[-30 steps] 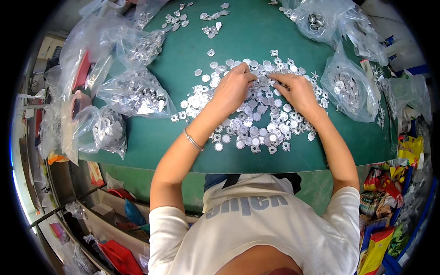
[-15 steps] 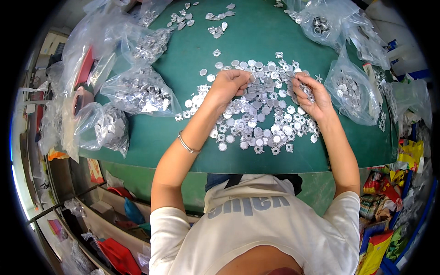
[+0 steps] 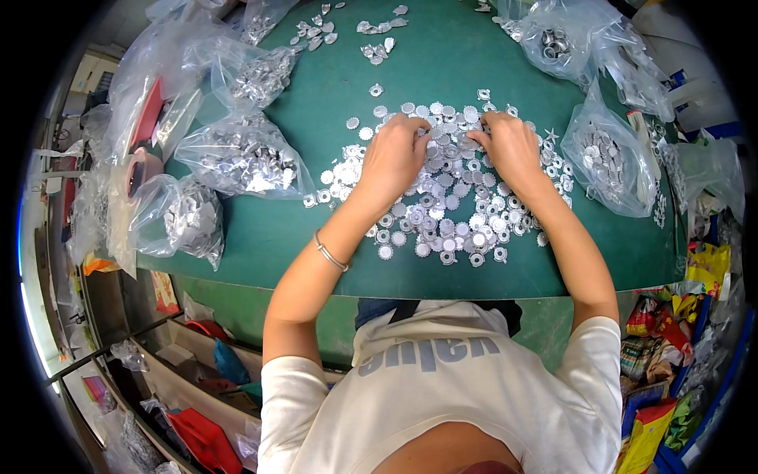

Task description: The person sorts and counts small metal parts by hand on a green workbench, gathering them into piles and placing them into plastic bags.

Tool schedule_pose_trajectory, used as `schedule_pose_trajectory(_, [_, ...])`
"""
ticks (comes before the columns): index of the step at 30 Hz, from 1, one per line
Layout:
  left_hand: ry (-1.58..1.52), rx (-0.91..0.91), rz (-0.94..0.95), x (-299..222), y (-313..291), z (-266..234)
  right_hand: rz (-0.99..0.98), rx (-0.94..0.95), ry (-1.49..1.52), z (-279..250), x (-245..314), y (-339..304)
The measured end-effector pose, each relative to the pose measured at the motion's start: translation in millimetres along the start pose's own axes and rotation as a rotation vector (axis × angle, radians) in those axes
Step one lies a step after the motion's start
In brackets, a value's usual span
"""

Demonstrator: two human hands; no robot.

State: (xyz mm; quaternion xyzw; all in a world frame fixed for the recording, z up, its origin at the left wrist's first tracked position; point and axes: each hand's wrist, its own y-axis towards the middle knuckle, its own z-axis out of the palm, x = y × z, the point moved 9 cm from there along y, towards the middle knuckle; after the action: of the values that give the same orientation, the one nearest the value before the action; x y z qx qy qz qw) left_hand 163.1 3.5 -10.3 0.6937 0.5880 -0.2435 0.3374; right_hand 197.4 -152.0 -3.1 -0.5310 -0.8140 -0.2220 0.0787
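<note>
A spread of several small round silver toothed metal discs (image 3: 442, 213) lies on the green table (image 3: 442, 47) in front of me. My left hand (image 3: 392, 158) rests palm down on the left part of the pile, fingers curled onto discs near its far edge. My right hand (image 3: 509, 146) lies on the right part of the pile, fingertips bent down among the discs. The fingertips of both hands nearly meet at the pile's top. Whether either hand pinches a disc is hidden by the fingers. A thin metal bracelet (image 3: 330, 253) circles my left wrist.
Clear plastic bags of the same silver parts stand at the left (image 3: 237, 158), lower left (image 3: 185, 221), right (image 3: 608, 158) and far right (image 3: 553, 39). Loose discs (image 3: 379, 28) lie at the back. Below the table edge are bins, red objects (image 3: 193, 430) and coloured packets (image 3: 671, 340).
Both hands have slid away from me across the pile to its far edge and drawn closer together. The discs look slightly rearranged.
</note>
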Motion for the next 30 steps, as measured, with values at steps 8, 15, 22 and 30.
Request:
schedule_pose_trajectory(8, [0.175, -0.024, 0.143, -8.3, 38.7, 23.2, 0.381, 0.363, 1.004, 21.7, -42.3, -11.7])
schedule_pose_trajectory(15, [0.141, 0.110, 0.232, -9.6, 47.0, 33.3, 0.716, 0.278, 2.192, 16.6, -56.1, -28.3])
schedule_pose_trajectory(22, [0.018, 0.222, 0.278, -14.9, 53.4, 36.4, 0.428, 0.323, 1.117, 3.7, -67.2, -18.4])
schedule_pose_trajectory(30, [-1.414, 0.268, -0.470, 15.0, 41.9, 43.7, -0.128, 0.080, 0.278, -8.2, -22.6, -1.0])
